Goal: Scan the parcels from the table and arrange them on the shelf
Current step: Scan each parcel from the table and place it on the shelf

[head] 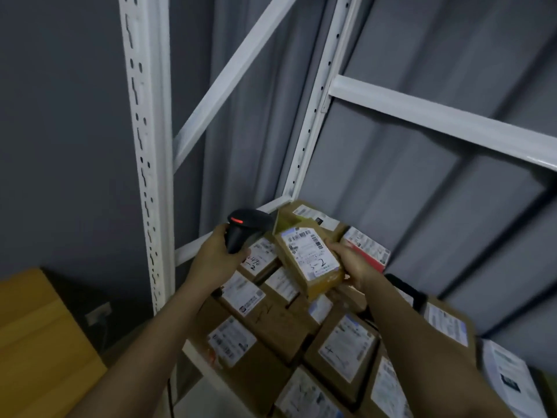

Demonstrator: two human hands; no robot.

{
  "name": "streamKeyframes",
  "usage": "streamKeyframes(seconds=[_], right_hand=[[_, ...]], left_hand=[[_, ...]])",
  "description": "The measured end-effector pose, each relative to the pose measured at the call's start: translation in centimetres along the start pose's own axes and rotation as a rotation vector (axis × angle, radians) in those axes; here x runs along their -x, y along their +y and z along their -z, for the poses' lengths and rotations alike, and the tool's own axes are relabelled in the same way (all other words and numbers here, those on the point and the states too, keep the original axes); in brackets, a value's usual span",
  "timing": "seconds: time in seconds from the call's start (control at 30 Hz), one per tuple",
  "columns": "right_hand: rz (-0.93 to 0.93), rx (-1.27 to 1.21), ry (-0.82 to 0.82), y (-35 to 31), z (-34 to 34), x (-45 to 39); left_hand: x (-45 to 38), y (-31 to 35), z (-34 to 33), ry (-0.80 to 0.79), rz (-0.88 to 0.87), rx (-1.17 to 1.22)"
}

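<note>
Stacked boxes [272,336] filled the shelf [193,354] nearest the camera, labels up. Above them, right hand [351,263] gripped 1 parcel [310,260] at its lower right corner, fingers curled round the edge, label tilted toward the scanner [241,229]. Left hand [212,256] wrapped round the scanner grip, red light on. Parcel looked light and stiff, taped cardboard, probably not slippery; best held by opposite edges, off the label. White rack posts [144,146] and grey curtain [422,176] stood behind.
</note>
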State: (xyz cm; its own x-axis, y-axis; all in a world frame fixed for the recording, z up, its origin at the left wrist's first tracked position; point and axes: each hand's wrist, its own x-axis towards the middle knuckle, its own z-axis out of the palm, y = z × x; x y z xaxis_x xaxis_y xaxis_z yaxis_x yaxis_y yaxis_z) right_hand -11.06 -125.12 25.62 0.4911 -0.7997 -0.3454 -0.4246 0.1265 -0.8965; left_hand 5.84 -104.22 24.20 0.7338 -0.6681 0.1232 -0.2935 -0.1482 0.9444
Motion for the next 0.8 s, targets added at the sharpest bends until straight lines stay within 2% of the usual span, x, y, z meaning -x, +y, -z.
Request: streamKeyframes(seconds=[0.1,0.2,0.33,0.4,0.6,0.7,0.8], right_hand=[[0.206,0.253,0.103,1.3,0.7,-3.5],[0.348,0.353,0.093,3.8,0.3,-4.4],[0.286,0.648,-0.059,6.1,0.5,-3.2],[0.313,0.769,-0.099,6.8,0.8,-3.4],[0.437,0.88,0.094,5.0,0.5,-4.5],[0.44,1.04,0.21,4.7,-0.5,-4.5],[0.532,1.054,0.241,4.7,-2.0,-3.5]], left_hand=[[-1.6,-0.5,-1.0,-0.016,0.016,-0.019],[-2.5,-1.1,-1.7,-0.025,0.037,-0.038],[-3.1,-1.6,-2.4,-0.038,0.045,-0.051],[-3.2,-1.7,-2.6,-0.036,0.045,-0.047],[-2.3,-1.6,-3.3,-0.025,0.055,-0.043],[-1.3,-1.5,-3.2,-0.008,0.067,-0.02],[0.5,-1.5,-2.4,0.035,0.071,-0.018]])
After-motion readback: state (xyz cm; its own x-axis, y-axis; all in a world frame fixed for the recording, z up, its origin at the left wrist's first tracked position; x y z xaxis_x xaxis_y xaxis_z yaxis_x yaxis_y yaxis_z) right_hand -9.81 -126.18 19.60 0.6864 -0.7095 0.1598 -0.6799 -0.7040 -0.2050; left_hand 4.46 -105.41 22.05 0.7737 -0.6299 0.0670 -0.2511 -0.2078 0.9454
